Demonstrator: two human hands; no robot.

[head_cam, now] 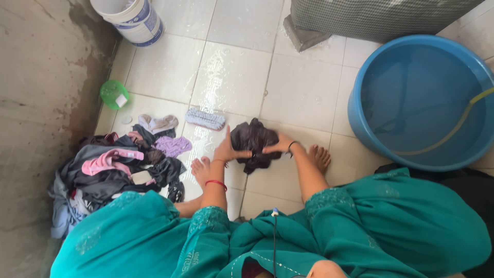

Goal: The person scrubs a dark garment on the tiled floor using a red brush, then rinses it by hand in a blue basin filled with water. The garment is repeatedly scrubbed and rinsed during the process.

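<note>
Teal-clad knees framed the scene as the person squatted on wet white floor tiles. Both hands pressed a dark, bunched wet garment lying on the tiles straight ahead, between the bare feet. Left hand clutched its left edge; right hand gripped its right edge, equally near. Its long axis ran away from the body. A laundry heap lay left, a blue tub right.

Dark brown garment, wet and bunched, on white floor tiles.
</note>
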